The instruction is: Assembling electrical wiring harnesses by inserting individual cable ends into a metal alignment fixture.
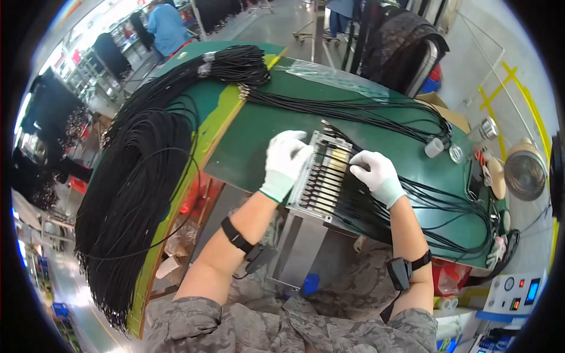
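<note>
Two white-gloved hands rest on a slotted metal fixture (pixel 322 176) at frame centre: the left hand (pixel 285 162) lies flat on its left edge, and the right hand (pixel 376 175) pinches black cables (pixel 376 109) laid in its slots. Beneath is a green table (pixel 247 141); a large cable bundle (pixel 135 176) fills the left, and grey workshop floor (pixel 276 23) stretches along the top.

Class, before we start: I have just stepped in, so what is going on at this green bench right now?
A person in white gloves works at a green table. The left hand rests on the near-left side of a metal tray with a row of slots, and the right hand presses black cables into those slots on its right side. More cables trail off to the right, and a big bundle of black cables hangs over the table's left edge. Another person in blue stands in the background.
</note>
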Tool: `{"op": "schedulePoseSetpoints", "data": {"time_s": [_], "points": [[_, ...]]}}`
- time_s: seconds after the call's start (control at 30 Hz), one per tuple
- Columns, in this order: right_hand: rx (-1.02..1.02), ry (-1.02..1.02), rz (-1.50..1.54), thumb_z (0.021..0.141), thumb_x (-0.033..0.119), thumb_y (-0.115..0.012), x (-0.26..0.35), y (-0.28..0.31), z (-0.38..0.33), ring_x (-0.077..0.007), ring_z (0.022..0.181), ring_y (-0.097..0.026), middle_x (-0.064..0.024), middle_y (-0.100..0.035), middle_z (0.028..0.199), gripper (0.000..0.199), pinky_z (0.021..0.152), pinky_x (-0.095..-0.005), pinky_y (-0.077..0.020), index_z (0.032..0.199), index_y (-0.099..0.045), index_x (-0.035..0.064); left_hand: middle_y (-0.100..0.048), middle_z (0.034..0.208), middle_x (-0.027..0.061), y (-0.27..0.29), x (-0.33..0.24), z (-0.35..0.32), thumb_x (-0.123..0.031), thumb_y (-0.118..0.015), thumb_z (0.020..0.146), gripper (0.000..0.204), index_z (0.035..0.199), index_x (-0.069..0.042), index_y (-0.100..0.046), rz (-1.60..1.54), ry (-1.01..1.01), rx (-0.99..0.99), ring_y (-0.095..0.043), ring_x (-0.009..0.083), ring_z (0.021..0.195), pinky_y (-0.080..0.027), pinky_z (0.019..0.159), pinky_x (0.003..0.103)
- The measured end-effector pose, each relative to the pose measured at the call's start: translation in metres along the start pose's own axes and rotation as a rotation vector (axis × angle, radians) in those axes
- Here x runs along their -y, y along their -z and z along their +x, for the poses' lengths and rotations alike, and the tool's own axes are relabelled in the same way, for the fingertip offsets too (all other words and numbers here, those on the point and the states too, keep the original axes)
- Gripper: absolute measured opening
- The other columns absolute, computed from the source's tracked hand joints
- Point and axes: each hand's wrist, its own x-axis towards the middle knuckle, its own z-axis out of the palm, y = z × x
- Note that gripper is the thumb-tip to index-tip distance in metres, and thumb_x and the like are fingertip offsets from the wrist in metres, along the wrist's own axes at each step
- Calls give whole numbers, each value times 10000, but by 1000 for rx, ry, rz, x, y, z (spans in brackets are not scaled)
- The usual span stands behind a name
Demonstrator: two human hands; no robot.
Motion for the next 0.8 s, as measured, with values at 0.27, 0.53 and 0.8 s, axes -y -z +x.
{"op": "schedulePoseSetpoints", "data": {"time_s": [0.27,0.53,0.8], "points": [[-26,102,-255,772,216,-646,-5,3,0,-291,734,-579,-93,-636,701,131,697,-392,-470,786,-695,95,-672,978,106,-11,0,-3,-184,-671,816,121,836,-65,-680,174,62,20,-588,280,966,-445,879,378],[2,71,-245,763,212,-641,-15,5,-2,-298,727,-572,-91,-637,705,125,693,-397,-468,764,-690,97,-676,913,69,-9,5,-4,-185,-615,864,133,889,-79,-691,208,142,81,-579,240,819,-464,786,360],[-30,153,-324,763,221,-640,-8,3,-2,-284,743,-586,-73,-641,688,109,693,-402,-459,731,-680,125,-665,1015,95,-9,8,-4,-218,-612,868,160,930,-102,-704,136,141,110,-574,265,933,-446,861,368]]}}
